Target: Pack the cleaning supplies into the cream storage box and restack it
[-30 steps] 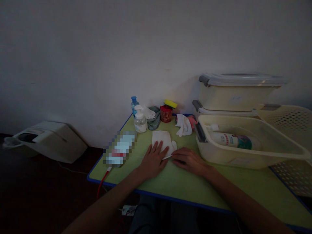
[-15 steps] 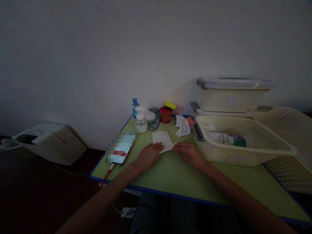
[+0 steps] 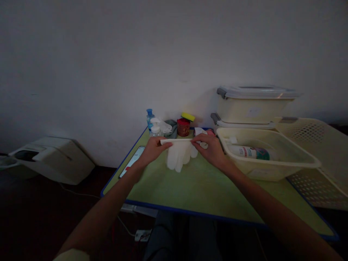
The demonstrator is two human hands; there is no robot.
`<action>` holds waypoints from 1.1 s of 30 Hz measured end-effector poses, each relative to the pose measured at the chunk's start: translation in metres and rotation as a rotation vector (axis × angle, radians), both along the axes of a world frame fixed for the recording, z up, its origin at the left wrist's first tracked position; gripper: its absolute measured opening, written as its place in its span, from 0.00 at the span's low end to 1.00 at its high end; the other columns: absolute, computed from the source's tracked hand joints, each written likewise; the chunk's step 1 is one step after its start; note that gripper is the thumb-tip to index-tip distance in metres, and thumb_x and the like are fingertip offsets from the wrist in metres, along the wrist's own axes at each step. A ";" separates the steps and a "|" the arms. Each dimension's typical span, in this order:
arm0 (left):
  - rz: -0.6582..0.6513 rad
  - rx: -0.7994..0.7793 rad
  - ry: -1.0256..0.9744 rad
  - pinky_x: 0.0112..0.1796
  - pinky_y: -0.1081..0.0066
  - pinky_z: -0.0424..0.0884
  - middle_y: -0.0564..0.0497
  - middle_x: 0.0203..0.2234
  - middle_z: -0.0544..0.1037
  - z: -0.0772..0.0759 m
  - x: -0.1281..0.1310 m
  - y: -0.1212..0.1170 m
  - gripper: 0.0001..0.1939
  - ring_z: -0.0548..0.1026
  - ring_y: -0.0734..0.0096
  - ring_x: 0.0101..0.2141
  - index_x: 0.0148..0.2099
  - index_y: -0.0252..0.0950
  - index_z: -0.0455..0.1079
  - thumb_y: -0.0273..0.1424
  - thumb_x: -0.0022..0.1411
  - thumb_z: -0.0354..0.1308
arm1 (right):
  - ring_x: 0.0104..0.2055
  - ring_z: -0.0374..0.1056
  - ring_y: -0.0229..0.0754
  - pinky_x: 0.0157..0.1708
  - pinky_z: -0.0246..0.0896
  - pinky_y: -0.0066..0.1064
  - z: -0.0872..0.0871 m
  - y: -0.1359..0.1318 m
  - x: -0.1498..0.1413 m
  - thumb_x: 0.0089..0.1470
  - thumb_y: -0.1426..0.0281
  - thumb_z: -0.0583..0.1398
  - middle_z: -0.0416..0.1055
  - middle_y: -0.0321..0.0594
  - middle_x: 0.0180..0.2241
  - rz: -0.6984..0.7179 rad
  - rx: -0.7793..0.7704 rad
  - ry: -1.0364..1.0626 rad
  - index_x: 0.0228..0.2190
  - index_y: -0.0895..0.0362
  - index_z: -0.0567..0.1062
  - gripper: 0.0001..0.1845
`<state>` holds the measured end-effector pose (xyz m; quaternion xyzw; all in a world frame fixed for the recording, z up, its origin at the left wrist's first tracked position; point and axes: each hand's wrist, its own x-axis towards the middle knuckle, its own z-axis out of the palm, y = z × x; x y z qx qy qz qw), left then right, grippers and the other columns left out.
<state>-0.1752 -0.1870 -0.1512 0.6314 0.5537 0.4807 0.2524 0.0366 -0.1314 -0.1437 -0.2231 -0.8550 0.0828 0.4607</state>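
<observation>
A thin white glove [image 3: 178, 154] hangs above the table, its finger-shaped lobes pointing down and its top edge stretched straight between my two hands. My left hand [image 3: 155, 148] pinches the left end of that edge with thumb and fingers. At the right end, my right hand [image 3: 208, 146] is closed on the same edge in a similar pinch. Just behind my left hand stands a clear pump bottle [image 3: 156, 131], partly hidden. Behind my right hand lies a white and pink cloth bundle [image 3: 200, 132], also partly covered.
A phone [image 3: 132, 161] lies left on the green table [image 3: 206, 195]. Along the wall are a blue bottle [image 3: 149, 117], a grey cloth [image 3: 172, 129] and a red basket [image 3: 183, 127] topped by a yellow sponge [image 3: 187, 116]. An open bin [image 3: 272, 167] holding a bottle [image 3: 251, 152] stands right.
The white glove, lying folded on the table before, is now lifted and hangs open from its edge. Both hands have risen, and the left has moved left.
</observation>
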 end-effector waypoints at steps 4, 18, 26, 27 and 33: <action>-0.024 -0.024 -0.206 0.20 0.79 0.59 0.56 0.17 0.68 0.008 0.005 -0.002 0.16 0.63 0.80 0.19 0.24 0.32 0.66 0.42 0.45 0.60 | 0.30 0.67 0.37 0.33 0.63 0.30 0.013 -0.004 -0.001 0.48 0.76 0.56 0.73 0.38 0.28 -0.015 -0.048 0.033 0.26 0.57 0.72 0.05; -0.028 -0.075 -0.220 0.22 0.76 0.67 0.55 0.17 0.71 0.019 0.020 -0.035 0.15 0.68 0.78 0.19 0.25 0.31 0.68 0.40 0.44 0.60 | 0.33 0.67 0.38 0.27 0.66 0.27 0.015 -0.044 0.017 0.51 0.71 0.55 0.71 0.39 0.30 0.016 -0.176 0.083 0.28 0.54 0.73 0.06; -0.091 -0.430 -0.441 0.20 0.77 0.66 0.52 0.21 0.75 -0.004 0.026 -0.056 0.18 0.71 0.76 0.21 0.28 0.30 0.70 0.41 0.40 0.63 | 0.26 0.67 0.36 0.22 0.64 0.24 -0.001 -0.057 0.027 0.47 0.73 0.58 0.70 0.36 0.24 0.030 -0.570 -0.001 0.26 0.56 0.73 0.04; -0.084 -0.478 -0.478 0.21 0.76 0.67 0.51 0.22 0.75 -0.015 0.027 -0.051 0.19 0.71 0.76 0.22 0.29 0.30 0.70 0.41 0.40 0.64 | 0.25 0.66 0.35 0.23 0.64 0.25 -0.012 -0.050 0.025 0.46 0.74 0.58 0.70 0.35 0.23 0.023 -0.610 -0.046 0.26 0.57 0.73 0.04; 0.015 -0.543 -0.416 0.21 0.77 0.64 0.52 0.20 0.73 -0.072 0.026 -0.010 0.11 0.69 0.77 0.20 0.28 0.29 0.68 0.34 0.45 0.60 | 0.25 0.67 0.36 0.23 0.61 0.26 -0.078 0.003 0.006 0.41 0.80 0.58 0.72 0.38 0.23 -0.092 -0.682 -0.200 0.23 0.60 0.74 0.06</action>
